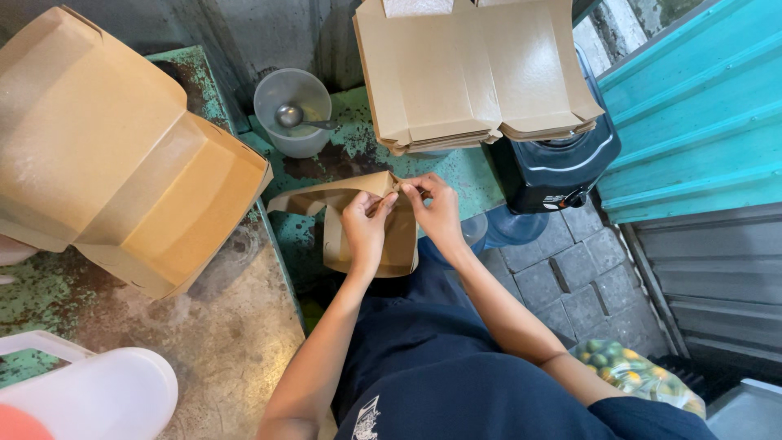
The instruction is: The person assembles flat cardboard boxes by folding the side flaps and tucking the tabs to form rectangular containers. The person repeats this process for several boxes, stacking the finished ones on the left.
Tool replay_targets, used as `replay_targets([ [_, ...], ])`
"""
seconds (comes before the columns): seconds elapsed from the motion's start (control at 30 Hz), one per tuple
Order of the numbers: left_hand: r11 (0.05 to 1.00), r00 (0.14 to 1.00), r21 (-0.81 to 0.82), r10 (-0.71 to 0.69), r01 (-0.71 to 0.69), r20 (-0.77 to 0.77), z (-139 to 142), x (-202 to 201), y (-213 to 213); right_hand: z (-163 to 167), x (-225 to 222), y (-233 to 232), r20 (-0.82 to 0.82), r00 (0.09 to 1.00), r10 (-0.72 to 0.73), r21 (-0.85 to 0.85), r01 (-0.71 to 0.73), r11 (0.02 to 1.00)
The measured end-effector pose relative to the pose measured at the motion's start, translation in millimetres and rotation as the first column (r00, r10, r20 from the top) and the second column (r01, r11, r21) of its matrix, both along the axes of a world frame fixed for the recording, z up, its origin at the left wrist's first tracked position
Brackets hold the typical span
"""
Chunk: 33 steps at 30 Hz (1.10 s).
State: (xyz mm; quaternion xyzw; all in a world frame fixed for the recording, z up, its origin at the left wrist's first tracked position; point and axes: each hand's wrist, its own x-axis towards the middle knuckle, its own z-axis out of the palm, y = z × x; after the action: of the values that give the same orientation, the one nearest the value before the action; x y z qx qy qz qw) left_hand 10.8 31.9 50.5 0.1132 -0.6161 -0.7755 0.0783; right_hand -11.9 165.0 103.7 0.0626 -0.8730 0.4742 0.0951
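The left hand (365, 224) and the right hand (436, 210) were both on a brown box (330, 200) made of flat card. The box was only partly folded. It was held up in front of the person's body, just above the edge of the green table (358, 147).

The left fingers were bent and pressed together, pinching the top corner of the box. The right fingers were bent too, pinching the same corner from the other side. The fingertips of both hands were almost touching each other there. One flap of the box stuck out to the left, over the table.

Behind the hands, a stack (476, 69) of flat boxes lay at the back of the table, partly over a black machine (558, 167). A clear cup (293, 110) with a metal spoon (297, 118) in it stood near the stack, to its left.

On the far left, a pile of folded boxes (114, 147) sat on a gray counter (236, 334). A white jug (90, 391) stood at the bottom left corner.

By the person's right arm was a bag (635, 375) of small green and yellow fruit. A blue wall (700, 106) stood to the right.
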Motion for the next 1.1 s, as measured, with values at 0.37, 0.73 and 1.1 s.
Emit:
replay_targets([
  [0.37, 1.0, 0.999, 0.028, 0.011, -0.011, -0.033, -3.8, -0.4, 5.3, -1.3, -5.4, 6.4, 0.02, 0.999, 0.028, 0.02, -0.029, 0.999],
  [0.73, 0.998, 0.999, 0.045, 0.037, -0.037, 0.002, 10.8, 3.5, 5.7, 4.3, -3.1, -2.7, -0.039, 0.999, 0.004, 0.033, -0.003, 0.999],
  [1.1, 0.999, 0.999, 0.025, 0.037, -0.036, -0.027, 13.6, 5.6, 9.2, 2.6, -10.1, 6.9, 0.009, 1.0, 0.025, 0.028, -0.026, 0.999],
])
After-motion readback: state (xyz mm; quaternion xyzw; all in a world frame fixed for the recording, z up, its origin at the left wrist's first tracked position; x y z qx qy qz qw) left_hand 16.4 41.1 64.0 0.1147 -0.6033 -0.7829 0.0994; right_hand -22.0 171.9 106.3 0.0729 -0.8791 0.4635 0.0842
